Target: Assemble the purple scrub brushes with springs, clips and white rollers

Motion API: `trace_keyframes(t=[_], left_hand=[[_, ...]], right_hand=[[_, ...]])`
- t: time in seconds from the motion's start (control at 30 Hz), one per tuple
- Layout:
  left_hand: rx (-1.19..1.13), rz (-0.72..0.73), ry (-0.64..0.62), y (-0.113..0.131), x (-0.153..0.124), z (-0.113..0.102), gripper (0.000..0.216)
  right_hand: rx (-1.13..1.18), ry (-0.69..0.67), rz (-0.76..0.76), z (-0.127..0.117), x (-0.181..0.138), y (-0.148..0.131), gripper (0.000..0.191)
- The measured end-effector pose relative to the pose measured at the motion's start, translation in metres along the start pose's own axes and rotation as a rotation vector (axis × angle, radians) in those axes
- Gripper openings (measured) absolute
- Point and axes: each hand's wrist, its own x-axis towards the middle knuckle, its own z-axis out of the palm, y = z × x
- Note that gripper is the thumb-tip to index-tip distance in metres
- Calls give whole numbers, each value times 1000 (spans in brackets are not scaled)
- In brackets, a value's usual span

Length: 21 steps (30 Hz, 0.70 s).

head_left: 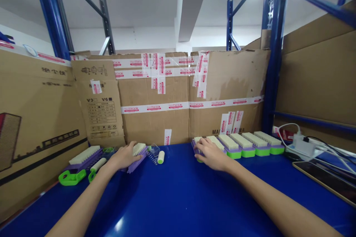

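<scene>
My left hand [125, 156] is closed around a purple brush head [139, 152] with cream bristles facing up, tilted on the blue table. Just right of it lie a metal spring [152, 157], a small clear plastic part [155, 149] and a cream roller [161, 157] with a green end. My right hand [211, 153] grips the leftmost scrub brush [198, 139] of a row, its fingers over the near side. The other brushes [233, 152] in that row have cream bristles on top, purple bodies and green bases. My fingers partly hide both held pieces.
At the left lie another purple brush head [85, 155], a green frame [72, 177] and a cream roller [98, 164]. A phone [328, 179] and a white charger [303, 144] with cables are at the right. Taped cardboard [155, 126] walls the back; blue posts [271, 81] stand behind.
</scene>
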Motion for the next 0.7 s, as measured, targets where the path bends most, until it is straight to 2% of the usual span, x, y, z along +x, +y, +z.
trace_keyframes(t=[0.17,0.37,0.57,0.7], left_hand=[[-69,129,-40,13,-7,-3,87],[-150,212,-38,28,-16,-7,87],[-225,280,-106,49,-31,-22,83],[-298,334,-195,66,-43,-30,88]], right_hand=[[2,-7,6,-2,-1,-2,23],[5,-13,6,-5,-1,-4,23],[7,-8,2,-7,-2,-5,23],[2,1,-1,-6,-2,-4,23]])
